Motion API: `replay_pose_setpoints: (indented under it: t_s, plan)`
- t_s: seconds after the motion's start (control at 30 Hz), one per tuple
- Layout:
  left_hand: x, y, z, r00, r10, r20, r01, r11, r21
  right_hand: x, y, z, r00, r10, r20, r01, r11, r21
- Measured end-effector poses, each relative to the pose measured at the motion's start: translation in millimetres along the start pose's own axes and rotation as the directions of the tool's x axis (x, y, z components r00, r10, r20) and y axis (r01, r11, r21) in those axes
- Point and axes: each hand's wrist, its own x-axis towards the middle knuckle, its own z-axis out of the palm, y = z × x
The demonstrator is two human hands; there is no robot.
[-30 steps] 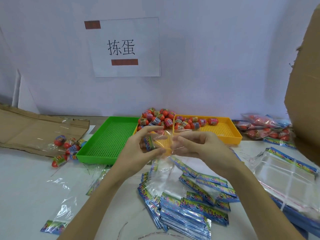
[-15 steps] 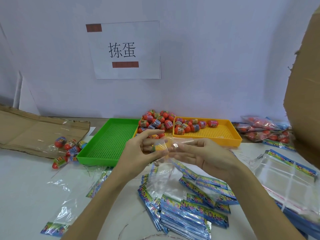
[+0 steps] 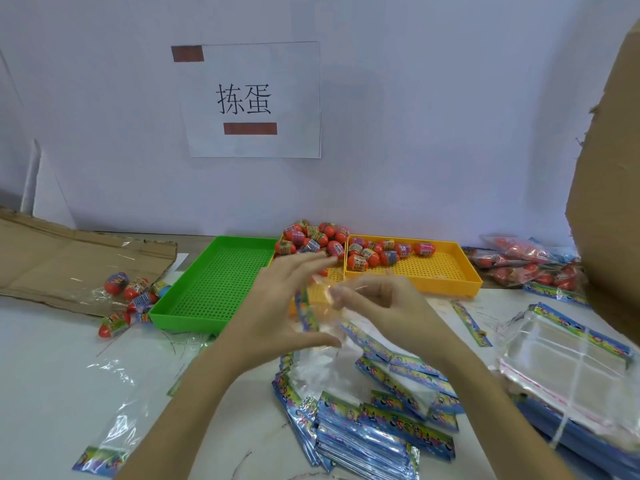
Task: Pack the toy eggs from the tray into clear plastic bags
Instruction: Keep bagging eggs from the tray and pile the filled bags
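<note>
Clear plastic film, a small bag with a colourful printed header strip [image 3: 313,317], is held up above the white table [image 3: 52,368] between both hands. The left hand [image 3: 277,306] is spread wide, fingers straight and fanned, with the thumb extended below against the bag's lower part. The right hand [image 3: 377,306] is seen with its fingers curled and its fingertips pinching the bag's upper edge. Whether the bag's mouth is open cannot be told through the blur.

Behind the hands, a yellow perforated plastic tray [image 3: 433,271] is set against the wall, and red toy eggs with printed wrappers [image 3: 367,252] are heaped in its far left portion. A green perforated plastic tray [image 3: 214,278] is placed just beside it on the left. Further left, a few loose red eggs [image 3: 128,296] are scattered near a flattened brown cardboard sheet [image 3: 69,261]. A pile of flat empty bags with blue printed headers [image 3: 374,431] is spread below the hands. Filled bags of eggs [image 3: 526,265] are stacked at the far right, near a bundle of larger clear bags [image 3: 571,368]. A paper sign [image 3: 249,98] is fixed to the wall.
</note>
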Motion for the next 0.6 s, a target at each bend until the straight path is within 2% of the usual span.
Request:
replay_pose_setpoints:
  t_s: [0.07,0.13,0.2,0.33,0.43,0.47,0.6]
  plan:
    - [1,6,10,0.996,0.003,0.092,-0.004,1.0,0.001,0,1,10,0.996,-0.085,0.034,0.088,0.991,-0.104]
    - [0,6,14,0.993,-0.05,0.111,0.054,0.998,-0.029,0,4,16,0.99,-0.136,0.044,0.142,0.971,-0.191]
    - [0,3,10,0.998,-0.052,0.035,0.051,0.998,0.027,0,6,17,0.985,-0.169,0.026,0.17,0.958,-0.229]
    - [0,-2,1,0.99,-0.033,-0.134,0.049,0.992,0.117,2,5,11,0.97,-0.231,-0.078,0.214,0.961,-0.176]
    - [-3,-2,0,0.986,0.066,-0.155,-0.015,0.95,0.312,1,6,11,0.952,-0.288,-0.107,0.25,0.929,-0.273]
    - [-3,-2,0,0.988,0.069,-0.137,-0.022,0.947,0.319,0,5,12,0.945,-0.311,-0.101,0.267,0.912,-0.312]
    - [-1,-3,-1,0.995,-0.102,-0.023,0.102,0.994,0.025,1,3,21,0.928,-0.359,-0.098,0.306,0.886,-0.349]
